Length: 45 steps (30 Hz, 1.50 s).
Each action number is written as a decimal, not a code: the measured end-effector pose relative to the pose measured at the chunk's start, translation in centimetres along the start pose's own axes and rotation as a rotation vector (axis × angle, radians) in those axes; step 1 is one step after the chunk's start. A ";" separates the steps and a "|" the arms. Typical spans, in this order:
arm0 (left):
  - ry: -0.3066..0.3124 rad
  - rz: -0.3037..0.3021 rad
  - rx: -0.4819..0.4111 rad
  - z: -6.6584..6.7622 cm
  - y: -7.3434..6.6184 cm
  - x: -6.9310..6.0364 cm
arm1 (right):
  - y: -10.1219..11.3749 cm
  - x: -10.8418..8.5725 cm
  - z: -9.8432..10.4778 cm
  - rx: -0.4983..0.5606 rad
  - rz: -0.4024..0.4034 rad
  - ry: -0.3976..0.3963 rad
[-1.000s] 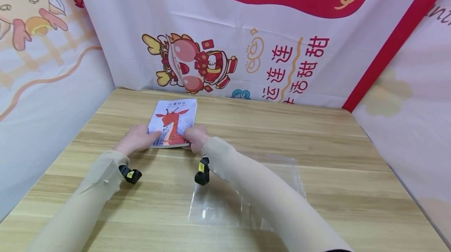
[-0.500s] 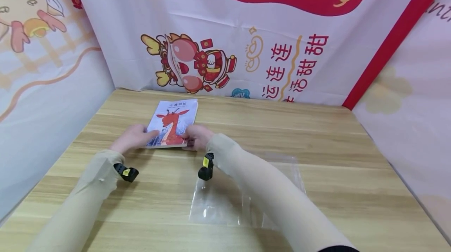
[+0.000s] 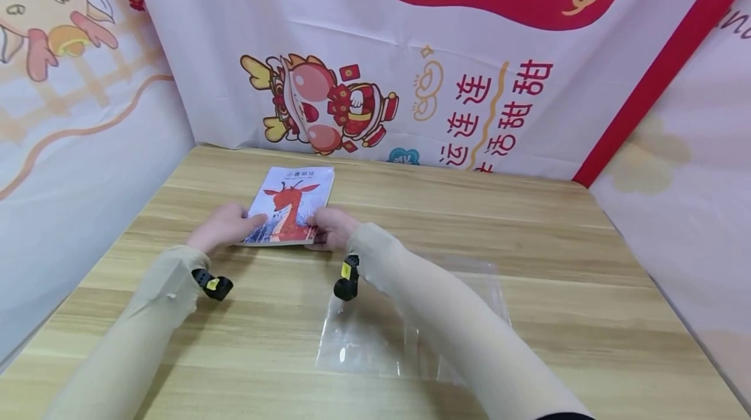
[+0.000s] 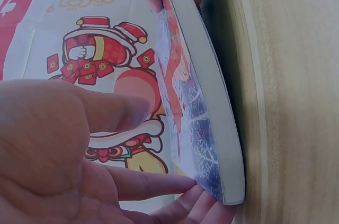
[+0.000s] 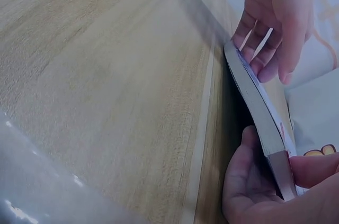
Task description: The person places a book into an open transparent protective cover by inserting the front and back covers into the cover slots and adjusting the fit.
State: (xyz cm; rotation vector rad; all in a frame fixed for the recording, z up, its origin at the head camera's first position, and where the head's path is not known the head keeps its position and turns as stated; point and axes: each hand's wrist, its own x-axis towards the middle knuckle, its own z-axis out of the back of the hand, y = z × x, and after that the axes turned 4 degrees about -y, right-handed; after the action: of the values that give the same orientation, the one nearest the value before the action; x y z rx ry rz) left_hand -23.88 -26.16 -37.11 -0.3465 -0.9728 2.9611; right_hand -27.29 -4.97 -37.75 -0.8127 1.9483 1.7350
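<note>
A paperback book [image 3: 293, 205] with a red deer on its pale blue cover lies towards the back left of the table. My right hand [image 3: 333, 229] grips its near right corner, thumb on the cover and fingers underneath. In the right wrist view, that side of the book [image 5: 257, 105] is raised above the tabletop. At the left edge, my left hand [image 3: 223, 226] touches the book with extended fingers. Its thumb [image 4: 114, 112] stands apart from the cover in the left wrist view.
A clear plastic sheet or bag [image 3: 369, 342] lies flat beneath my right forearm, which partly hides it. Printed cloth [image 3: 375, 35] hangs behind the wooden table [image 3: 235, 355] and along both sides. Each wrist carries a small black camera.
The book has turned slightly, its top shifting a little to the right. More of my right fingers now shows under the corner. The plastic has stayed in place.
</note>
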 end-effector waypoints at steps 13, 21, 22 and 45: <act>0.008 -0.035 -0.033 0.6 0.3 -0.1 | 0.8 0.2 1.4 0.032 -0.007 -0.007; 0.008 -0.004 -0.108 0.4 0.7 0.6 | 1.4 0.2 2.1 0.075 -0.022 -0.004; 0.010 0.001 -0.121 0.3 0.7 0.6 | 1.5 0.2 2.2 0.078 -0.022 -0.003; 0.070 0.094 -0.706 -0.4 1.0 1.5 | 2.6 -0.9 3.3 0.085 -0.083 0.047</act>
State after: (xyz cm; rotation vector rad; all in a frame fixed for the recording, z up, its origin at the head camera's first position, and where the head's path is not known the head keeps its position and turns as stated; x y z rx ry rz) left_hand -25.17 -26.59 -38.30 -0.4959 -2.0103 2.5423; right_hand -28.56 -1.45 -35.70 -0.8980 1.9746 1.5876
